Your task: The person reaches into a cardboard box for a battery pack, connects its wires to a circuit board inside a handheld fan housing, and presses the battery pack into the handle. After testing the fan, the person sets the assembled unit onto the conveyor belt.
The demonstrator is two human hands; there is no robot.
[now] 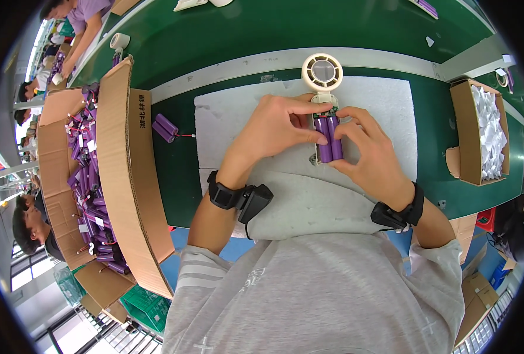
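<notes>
A cream handheld fan (323, 72) lies on the white foam sheet, its round head pointing away from me. In its opened handle sits a purple two-cell battery pack (328, 138), with a bit of green circuit board (327, 112) showing just above. My left hand (279, 127) grips the fan from the left, thumb pressed on the battery pack and fingers near the circuit board. From the right, my right hand (368, 150) pinches the pack's side and lower end between thumb and fingers. Part of the handle is hidden under the hands and the pack.
A large cardboard box (117, 177) full of purple battery packs stands at the left. One loose battery pack (166, 128) with a red wire lies beside the foam sheet (226, 112). At the right is a small carton (465, 135) of white pieces. A metal shelf edge (380, 57) runs behind.
</notes>
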